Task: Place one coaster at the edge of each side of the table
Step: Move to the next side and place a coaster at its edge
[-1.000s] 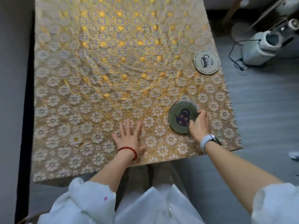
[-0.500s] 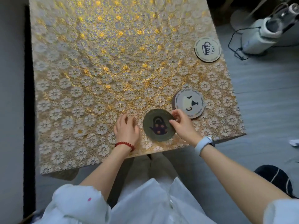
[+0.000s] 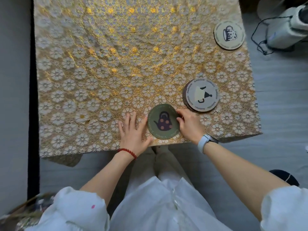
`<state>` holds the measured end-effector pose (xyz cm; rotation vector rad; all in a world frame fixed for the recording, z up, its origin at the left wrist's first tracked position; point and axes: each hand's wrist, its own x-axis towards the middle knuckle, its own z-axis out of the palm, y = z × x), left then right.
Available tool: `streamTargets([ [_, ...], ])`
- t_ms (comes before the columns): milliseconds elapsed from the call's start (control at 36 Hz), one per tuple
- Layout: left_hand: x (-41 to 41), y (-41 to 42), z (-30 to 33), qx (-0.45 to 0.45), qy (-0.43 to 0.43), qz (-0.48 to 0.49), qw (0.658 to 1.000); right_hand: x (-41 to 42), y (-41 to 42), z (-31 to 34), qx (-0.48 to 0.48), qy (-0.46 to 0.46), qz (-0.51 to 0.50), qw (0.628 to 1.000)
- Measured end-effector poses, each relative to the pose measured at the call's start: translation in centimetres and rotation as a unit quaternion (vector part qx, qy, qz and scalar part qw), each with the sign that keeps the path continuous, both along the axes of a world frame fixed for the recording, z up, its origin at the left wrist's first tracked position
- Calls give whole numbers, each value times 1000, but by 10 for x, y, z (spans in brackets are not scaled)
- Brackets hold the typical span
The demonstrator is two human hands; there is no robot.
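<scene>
Right hand (image 3: pixel 189 126) pinches the rim of the round green teapot coaster (image 3: pixel 163 123), flat on the gold floral-lace bench (image 3: pixel 100 72) just inside its near edge. Left hand (image 3: pixel 133 130) lies open, fingers spread, beside it. A cream coaster stack (image 3: pixel 201 95), ringed with small lettering, sits near the right edge.
</scene>
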<state>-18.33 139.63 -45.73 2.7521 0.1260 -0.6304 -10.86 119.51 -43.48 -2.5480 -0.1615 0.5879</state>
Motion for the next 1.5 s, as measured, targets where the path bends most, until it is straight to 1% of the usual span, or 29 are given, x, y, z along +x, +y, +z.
streamTargets([
  [167,-2,1,-4,8,-1,-5,1000,-6,-1,-1,19,-2,6,1000],
  [306,-2,-1,-4,16,-7,-5,1000,0,1,-1,52,26,5,998],
  [528,-7,-3,0,6,-26,3,1000,3,-2,-2,35,27,28,999],
  [750,-10,-2,-2,-5,-17,12,1000,-7,-4,-5,49,40,6,998],
  [1000,-6,-4,-3,1,-8,44,999,-15,-11,-6,-24,-4,65,998],
  [1167,-1,-4,-4,17,15,34,999,-19,-12,-3,-74,2,121,990],
  [1361,-3,-4,-6,24,17,24,999,-20,-14,-2,-89,1,147,985],
  [1500,-3,-2,-9,21,14,25,999,-22,-12,-4,-98,-4,147,984],
])
